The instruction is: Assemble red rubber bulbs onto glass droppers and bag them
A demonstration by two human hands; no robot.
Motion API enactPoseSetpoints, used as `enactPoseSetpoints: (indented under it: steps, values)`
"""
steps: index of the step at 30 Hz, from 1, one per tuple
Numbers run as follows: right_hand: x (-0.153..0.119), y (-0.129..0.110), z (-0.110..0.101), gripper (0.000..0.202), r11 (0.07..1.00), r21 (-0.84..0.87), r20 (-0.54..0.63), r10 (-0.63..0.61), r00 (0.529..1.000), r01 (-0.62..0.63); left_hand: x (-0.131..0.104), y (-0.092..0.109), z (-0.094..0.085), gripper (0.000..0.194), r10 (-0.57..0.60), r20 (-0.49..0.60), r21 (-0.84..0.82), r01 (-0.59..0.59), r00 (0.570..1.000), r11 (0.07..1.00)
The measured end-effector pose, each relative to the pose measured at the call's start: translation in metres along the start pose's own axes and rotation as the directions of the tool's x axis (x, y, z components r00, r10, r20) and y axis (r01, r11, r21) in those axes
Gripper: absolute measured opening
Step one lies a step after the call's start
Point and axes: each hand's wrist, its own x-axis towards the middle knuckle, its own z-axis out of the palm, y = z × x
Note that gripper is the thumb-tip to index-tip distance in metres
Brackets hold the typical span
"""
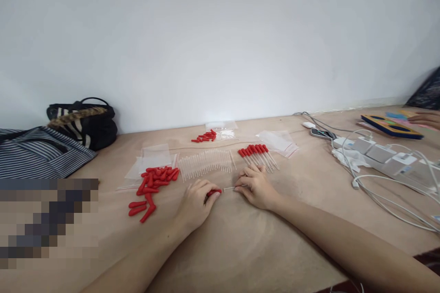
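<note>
"Where's the bulb?"
"Pinched in the left hand, red, partly covered, its end towards the tube."
"And that?"
"Thin, clear, nearly level in the right hand, its end just short of the bulb."
"The spare bulbs?"
"Red, heaped at left, a few lying nearer."
"Spare tubes?"
"Side by side in a row, beyond both hands."

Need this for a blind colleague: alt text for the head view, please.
Left hand holds a red bulb facing a thin tube in the right hand. Around them lie loose bulbs, a row of tubes and bulb-topped tubes.
</note>
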Motion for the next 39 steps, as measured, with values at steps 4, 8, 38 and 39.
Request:
enactPoseSetpoints:
  steps: [4,8,38,39]
  values:
    - [-0.001,-0.005,-0.001,0.015,1.0,0.003,-0.022,0.014,1.0,-0.014,-0.001,0.002,0.003,0.013,-0.012,-0.018,0.039,0.012,1.0,0.999]
    - [-0.001,-0.009,0.0,0.013,1.0,-0.012,-0.026,0.017,1.0,-0.017,-0.001,0.002,0.004,0.011,-0.018,-0.023,0.038,0.019,1.0,0.999]
    - [0.0,-0.003,0.001,0.024,0.96,0.029,-0.114,-0.275,0.955,0.28,-0.001,0.001,0.005,0.01,0.095,-0.096,-0.093,-0.103,0.991,0.99]
    - [0.0,-0.003,0.002,0.023,0.96,0.019,-0.116,-0.276,0.954,0.28,-0.001,0.001,0.004,0.01,0.096,-0.087,-0.095,-0.104,0.992,0.99]
